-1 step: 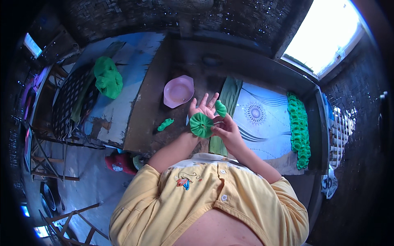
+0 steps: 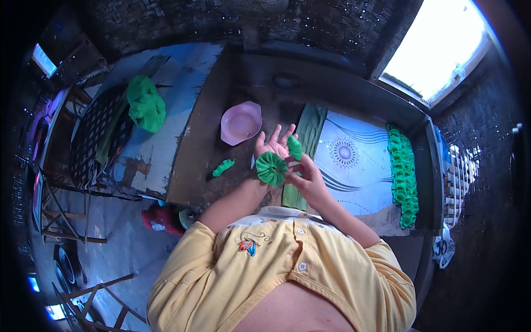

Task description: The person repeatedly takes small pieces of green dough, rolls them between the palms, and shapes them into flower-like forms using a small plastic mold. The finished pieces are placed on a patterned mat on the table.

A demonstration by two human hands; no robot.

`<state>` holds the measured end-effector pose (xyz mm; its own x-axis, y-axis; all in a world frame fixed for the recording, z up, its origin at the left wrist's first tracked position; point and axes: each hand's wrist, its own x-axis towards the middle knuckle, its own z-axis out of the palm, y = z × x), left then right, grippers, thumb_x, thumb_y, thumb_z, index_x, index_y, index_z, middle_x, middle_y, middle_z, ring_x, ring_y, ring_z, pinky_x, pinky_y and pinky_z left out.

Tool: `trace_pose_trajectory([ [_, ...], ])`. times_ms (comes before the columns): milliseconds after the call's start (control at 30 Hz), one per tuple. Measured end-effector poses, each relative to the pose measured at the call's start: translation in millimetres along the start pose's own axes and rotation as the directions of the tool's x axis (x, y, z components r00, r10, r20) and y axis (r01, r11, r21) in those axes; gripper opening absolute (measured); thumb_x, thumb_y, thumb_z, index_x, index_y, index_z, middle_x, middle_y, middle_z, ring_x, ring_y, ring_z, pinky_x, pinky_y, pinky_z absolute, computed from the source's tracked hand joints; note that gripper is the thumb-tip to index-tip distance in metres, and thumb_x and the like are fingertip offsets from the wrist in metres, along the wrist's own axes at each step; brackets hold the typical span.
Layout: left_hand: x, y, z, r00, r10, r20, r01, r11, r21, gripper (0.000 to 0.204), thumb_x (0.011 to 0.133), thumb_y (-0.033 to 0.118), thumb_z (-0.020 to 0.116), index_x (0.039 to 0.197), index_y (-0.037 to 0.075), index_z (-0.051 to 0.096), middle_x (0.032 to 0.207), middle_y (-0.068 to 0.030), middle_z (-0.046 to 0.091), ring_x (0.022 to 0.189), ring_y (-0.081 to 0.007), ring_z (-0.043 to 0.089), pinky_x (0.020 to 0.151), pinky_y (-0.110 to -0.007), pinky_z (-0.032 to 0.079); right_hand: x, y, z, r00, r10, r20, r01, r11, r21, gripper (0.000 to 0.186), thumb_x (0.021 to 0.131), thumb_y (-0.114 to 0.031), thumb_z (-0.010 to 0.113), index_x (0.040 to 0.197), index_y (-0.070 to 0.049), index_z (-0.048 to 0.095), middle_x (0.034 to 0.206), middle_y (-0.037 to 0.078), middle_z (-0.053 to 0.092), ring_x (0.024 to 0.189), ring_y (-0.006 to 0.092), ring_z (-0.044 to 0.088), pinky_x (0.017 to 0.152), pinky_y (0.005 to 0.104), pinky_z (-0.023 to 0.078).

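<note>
A round, gathered green fabric rosette (image 2: 271,169) covers the heel of my left hand (image 2: 272,145). That hand is palm up with its fingers stretched and spread. The thumb and fingers of my right hand (image 2: 307,180) pinch together at the rosette's right edge; whether a needle or thread is between them is too small to tell. A smaller folded green fabric piece (image 2: 294,148) sits just above the right fingertips, beside the left fingers. Another crumpled green piece (image 2: 223,167) lies on the dark wooden surface, left of my left wrist.
Beyond my left hand stands a pink bowl (image 2: 241,123). A patterned white board (image 2: 354,160) lies to the right, with rows of joined green rosettes (image 2: 403,177) at its far side. Green cloth (image 2: 146,105) is heaped on the left table. A wooden rim (image 2: 343,83) borders the back.
The smaller green piece has shifted slightly left and down, with a slight motion of my right fingers. My left hand and the round rosette stay nearly in place.
</note>
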<state>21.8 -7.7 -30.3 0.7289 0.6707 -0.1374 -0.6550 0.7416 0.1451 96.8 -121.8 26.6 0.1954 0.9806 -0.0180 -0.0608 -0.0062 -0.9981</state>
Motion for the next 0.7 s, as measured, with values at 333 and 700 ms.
trace_pose_trajectory([
  [333, -1.2, -0.4, 27.9, 0.993, 0.065, -0.101, -0.061, 0.997, 0.046, 0.065, 0.088, 0.054, 0.025, 0.139, 0.015, 0.018, 0.138, -0.01, 0.035, 0.132, -0.0244, 0.021, 0.106, -0.052, 0.004, 0.0, -22.4, -2.7, 0.854, -0.501, 0.137, 0.441, 0.558, -0.703, 0.052, 0.058, 0.007, 0.059, 0.105, -0.017, 0.064, 0.129, 0.016, 0.039, 0.107, 0.0354, 0.043, 0.091, 0.0433, 0.038],
  [700, 0.8, -4.3, 25.4, 0.981, 0.104, -0.165, -0.093, 0.993, 0.073, 0.06, 0.087, 0.053, 0.027, 0.131, 0.012, 0.027, 0.132, -0.0112, 0.041, 0.125, -0.0263, 0.032, 0.105, -0.055, 0.008, 0.4, -22.8, -0.3, 0.806, -0.536, 0.25, 0.464, 0.311, -0.829, 0.043, 0.057, -0.002, 0.064, 0.098, -0.017, 0.067, 0.134, 0.011, 0.038, 0.118, 0.0366, 0.035, 0.096, 0.044, 0.034],
])
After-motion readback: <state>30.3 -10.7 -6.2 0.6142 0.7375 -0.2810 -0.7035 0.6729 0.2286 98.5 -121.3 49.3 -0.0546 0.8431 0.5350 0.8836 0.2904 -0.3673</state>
